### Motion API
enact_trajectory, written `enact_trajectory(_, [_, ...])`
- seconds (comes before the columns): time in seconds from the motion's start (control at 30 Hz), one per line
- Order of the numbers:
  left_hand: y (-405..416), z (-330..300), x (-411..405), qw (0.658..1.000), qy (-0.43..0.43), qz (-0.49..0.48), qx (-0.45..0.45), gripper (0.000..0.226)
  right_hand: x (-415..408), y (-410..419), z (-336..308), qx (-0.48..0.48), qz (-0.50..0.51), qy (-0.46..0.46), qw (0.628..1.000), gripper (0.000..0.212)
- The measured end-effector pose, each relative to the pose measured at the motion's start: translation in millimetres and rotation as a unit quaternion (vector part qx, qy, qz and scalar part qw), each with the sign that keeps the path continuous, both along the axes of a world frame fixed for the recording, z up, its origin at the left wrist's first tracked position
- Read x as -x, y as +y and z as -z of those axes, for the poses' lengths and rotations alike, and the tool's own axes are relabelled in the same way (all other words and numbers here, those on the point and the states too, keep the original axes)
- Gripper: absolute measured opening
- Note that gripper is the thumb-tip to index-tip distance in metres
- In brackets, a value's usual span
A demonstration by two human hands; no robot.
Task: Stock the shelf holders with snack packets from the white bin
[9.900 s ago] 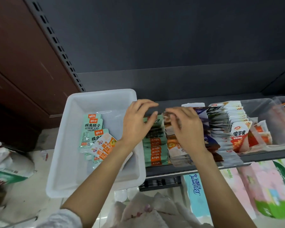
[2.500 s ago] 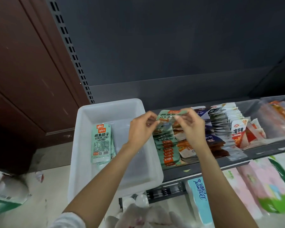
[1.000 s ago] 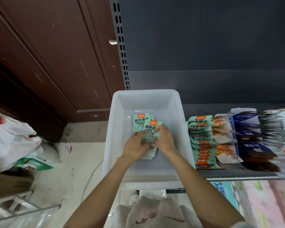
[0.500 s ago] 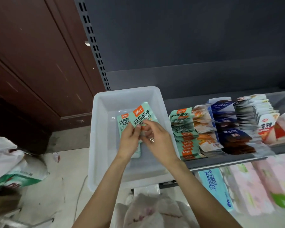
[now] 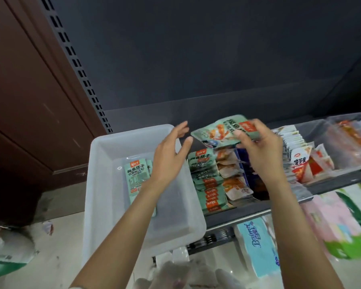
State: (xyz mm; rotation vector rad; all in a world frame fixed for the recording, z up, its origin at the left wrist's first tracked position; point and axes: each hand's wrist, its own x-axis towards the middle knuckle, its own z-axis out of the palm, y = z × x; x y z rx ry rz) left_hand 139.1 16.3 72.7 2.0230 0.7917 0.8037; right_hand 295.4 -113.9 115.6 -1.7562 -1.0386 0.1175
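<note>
My right hand (image 5: 261,151) grips a small bunch of green snack packets (image 5: 219,130), held flat above the back of the shelf rows. My left hand (image 5: 169,155) hovers with fingers spread just left of those packets, over the right rim of the white bin (image 5: 104,176), touching nothing. A few green packets (image 5: 137,174) still lie in the bin. On the shelf, a row of the same green packets (image 5: 206,182) stands beside rows of other snacks.
Orange-white packets (image 5: 231,176), dark blue ones and white packets (image 5: 294,151) fill neighbouring rows, with clear holders (image 5: 346,142) at far right. Tissue packs (image 5: 256,247) sit on the shelf below. Bags lie on the floor at left (image 5: 6,249). A brown cabinet stands left.
Both hands were in the bin gathering green packets. My right hand has lifted a bunch out and carried it right, above the shelf rows; my left hand has let go and opened.
</note>
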Motion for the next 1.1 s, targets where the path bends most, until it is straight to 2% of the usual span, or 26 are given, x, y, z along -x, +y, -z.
enact_trajectory(0.03, [2.0, 9.0, -6.3, 0.998, 0.068, 0.005, -0.006, 0.048, -7.0, -1.7, 0.3, -0.038, 0.02, 0.063, 0.997, 0.006])
enact_trajectory(0.1, [2.2, 29.2, -14.1, 0.972, 0.226, 0.048, -0.05, 0.056, -17.9, -0.2, 3.2, -0.07, 0.034, 0.146, 0.986, 0.012])
enact_trajectory(0.17, [-4.2, 43.8, -14.1, 0.951, 0.28, 0.084, -0.098, 0.052, -24.8, 4.7, 9.6, -0.061, 0.022, 0.156, 0.986, 0.014])
enact_trajectory(0.27, [-17.3, 57.9, -6.3, 0.947, 0.239, 0.133, -0.17, 0.036, -29.6, 14.2, 18.2, -0.017, -0.018, 0.067, 0.997, 0.015])
enact_trajectory(0.37, [-26.1, 65.1, 2.4, 0.945, 0.227, 0.139, -0.188, 0.036, -30.0, 26.1, 27.1, 0.06, -0.076, -0.13, 0.987, 0.018])
enact_trajectory(0.5, [-27.9, 64.3, 4.2, 0.954, 0.197, 0.122, -0.19, 0.032, -13.8, 41.8, 44.7, 0.149, -0.129, -0.261, 0.945, 0.019])
enact_trajectory(0.67, [-29.0, 65.3, 6.3, 0.957, 0.181, 0.111, -0.199, 0.028, 8.5, 48.3, 68.5, 0.331, -0.147, -0.37, 0.856, 0.032])
enact_trajectory(0.77, [-23.8, 66.2, 16.3, 0.964, 0.158, 0.092, -0.194, 0.027, 18.1, 47.5, 69.8, 0.35, -0.144, -0.451, 0.808, 0.032])
enact_trajectory(0.8, [-21.5, 66.4, 22.8, 0.968, 0.144, 0.073, -0.19, 0.027, 21.5, 47.9, 66.8, 0.328, -0.137, -0.454, 0.817, 0.032])
enact_trajectory(0.9, [-10.3, 71.4, 50.7, 0.979, 0.105, -0.051, -0.165, 0.029, 41.1, 53.0, 57.3, 0.192, -0.13, -0.374, 0.898, 0.035])
enact_trajectory(0.97, [1.8, 80.4, 73.5, 0.974, 0.117, -0.138, -0.139, 0.025, 64.5, 64.4, 56.8, 0.127, -0.166, -0.294, 0.933, 0.034])
enact_trajectory(1.03, [18.1, 94.9, 92.1, 0.961, 0.186, -0.172, -0.113, 0.024, 91.2, 82.2, 70.4, 0.129, -0.228, -0.177, 0.949, 0.034])
enact_trajectory(1.1, [32.1, 107.7, 102.4, 0.945, 0.286, -0.153, -0.036, 0.039, 115.2, 104.3, 93.9, 0.196, -0.265, -0.082, 0.94, 0.038])
